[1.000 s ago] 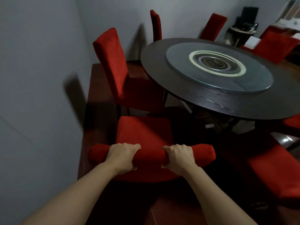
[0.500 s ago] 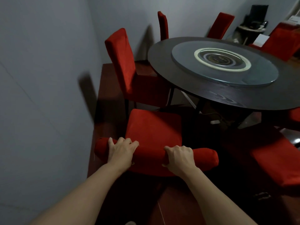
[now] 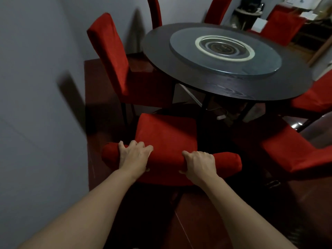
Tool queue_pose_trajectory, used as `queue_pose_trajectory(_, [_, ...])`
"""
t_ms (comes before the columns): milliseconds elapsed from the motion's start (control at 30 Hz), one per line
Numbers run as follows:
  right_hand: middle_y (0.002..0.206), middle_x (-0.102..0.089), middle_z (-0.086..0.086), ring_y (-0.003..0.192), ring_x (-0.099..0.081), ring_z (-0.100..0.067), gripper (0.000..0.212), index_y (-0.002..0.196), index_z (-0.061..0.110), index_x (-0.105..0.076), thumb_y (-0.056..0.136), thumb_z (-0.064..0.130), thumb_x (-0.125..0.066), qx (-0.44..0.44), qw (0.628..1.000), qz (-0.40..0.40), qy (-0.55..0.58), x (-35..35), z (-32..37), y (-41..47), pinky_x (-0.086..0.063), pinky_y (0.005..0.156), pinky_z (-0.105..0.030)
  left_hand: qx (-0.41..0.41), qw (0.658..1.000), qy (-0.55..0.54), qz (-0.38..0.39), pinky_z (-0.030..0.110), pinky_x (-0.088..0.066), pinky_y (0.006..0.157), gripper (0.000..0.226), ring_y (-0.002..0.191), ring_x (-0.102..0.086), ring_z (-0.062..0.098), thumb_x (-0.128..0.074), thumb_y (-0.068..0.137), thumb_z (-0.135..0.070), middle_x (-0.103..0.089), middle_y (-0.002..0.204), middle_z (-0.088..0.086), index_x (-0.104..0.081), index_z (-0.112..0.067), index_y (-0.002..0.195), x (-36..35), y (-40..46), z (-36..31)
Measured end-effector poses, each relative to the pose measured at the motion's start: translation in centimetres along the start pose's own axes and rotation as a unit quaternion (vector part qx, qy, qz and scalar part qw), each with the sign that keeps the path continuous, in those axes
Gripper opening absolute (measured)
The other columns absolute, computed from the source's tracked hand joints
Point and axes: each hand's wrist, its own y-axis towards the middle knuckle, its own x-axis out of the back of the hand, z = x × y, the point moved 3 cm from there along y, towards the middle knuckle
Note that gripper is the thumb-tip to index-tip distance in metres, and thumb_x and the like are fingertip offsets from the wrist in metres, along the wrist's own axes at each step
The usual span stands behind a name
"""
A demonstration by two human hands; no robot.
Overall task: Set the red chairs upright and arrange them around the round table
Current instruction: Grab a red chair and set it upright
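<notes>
Nearest the camera, both hands grip the padded top rail of one chair (image 3: 167, 141). The left hand (image 3: 133, 157) wraps the rail with fingers curled over its far side. The right hand (image 3: 198, 167) clamps it likewise, thumb toward the centre. The hands are set apart along the rail, probably so that a push steers the chair straight rather than twisting it.

This chair stands upright, seat facing the table (image 3: 179, 72), with its front edge short of the table rim. It is judged to be mid-placement: upright already, not yet tucked in.

Beyond it on the left, a second chair (image 3: 109, 56) stands upright near the wall (image 3: 36, 87), seat partly under the rim. On the right, two more red seats (image 3: 291, 153) sit close to the table.

Further out, a glass turntable (image 3: 224, 51) rests on the table centre, and more chair backs (image 3: 217, 9) stand at the far rim.
</notes>
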Motion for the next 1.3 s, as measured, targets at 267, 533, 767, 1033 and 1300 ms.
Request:
queue_pose_trajectory(267, [0.096, -0.064, 0.0, 0.09, -0.061, -0.021, 0.041, 0.112, 0.022, -0.049, 0.087, 0.053, -0.058, -0.055, 0.997, -0.021, 0.044, -0.5, 4.5, -2.2, -0.032, 0.068, -0.031, -0.054, 0.997, 0.049, 0.033, 0.06, -0.015, 0.11, 0.052, 0.124, -0.041, 0.018, -0.072, 0.076, -0.046, -0.051, 0.122, -0.009, -0.048, -0.037, 0.122, 1.5, 0.4, 3.0])
queue_pose_trajectory(533, [0.095, -0.065, -0.001, 0.089, -0.063, -0.022, 0.04, 0.11, 0.021, -0.049, 0.087, 0.053, -0.059, -0.102, 0.994, -0.012, 0.042, -0.2, 5.0, -1.5, -0.034, 0.067, -0.03, -0.075, 0.995, 0.064, 0.033, 0.061, -0.015, 0.109, 0.055, 0.124, -0.04, 0.018, -0.073, 0.075, -0.046, -0.05, 0.123, -0.009, -0.047, -0.039, 0.123, 1.6, 2.6, 3.5])
queue_pose_trajectory(767, [0.092, -0.063, 0.002, 0.087, -0.062, -0.02, 0.04, 0.106, 0.022, -0.049, 0.086, 0.054, -0.06, -0.133, 0.99, -0.015, 0.039, 0.2, 4.3, 0.2, -0.033, 0.065, -0.029, -0.114, 0.991, 0.062, 0.031, 0.064, -0.015, 0.108, 0.054, 0.125, -0.04, 0.02, -0.073, 0.075, -0.045, -0.052, 0.124, -0.008, -0.049, -0.036, 0.123, 2.0, 5.4, 3.4])
queue_pose_trajectory(1033, [0.094, -0.063, 0.001, 0.087, -0.061, -0.019, 0.039, 0.106, 0.021, -0.049, 0.087, 0.053, -0.059, -0.136, 0.99, -0.015, 0.037, 0.4, 4.3, 0.1, -0.033, 0.066, -0.03, -0.119, 0.989, 0.073, 0.046, 0.069, -0.01, 0.107, 0.055, 0.133, -0.032, 0.021, -0.073, 0.077, -0.043, -0.049, 0.131, -0.008, -0.05, -0.035, 0.126, 2.2, 5.5, 3.1])
queue_pose_trajectory(1300, [0.092, -0.062, 0.002, 0.086, -0.061, -0.019, 0.035, 0.102, 0.019, -0.051, 0.087, 0.049, -0.062, -0.152, 0.987, -0.014, 0.042, 0.5, 5.2, 1.6, -0.034, 0.066, -0.029, -0.151, 0.982, 0.096, 0.057, 0.07, -0.013, 0.107, 0.058, 0.133, -0.032, 0.02, -0.073, 0.077, -0.045, -0.049, 0.131, -0.008, -0.048, -0.036, 0.129, 2.7, 7.0, 4.3])
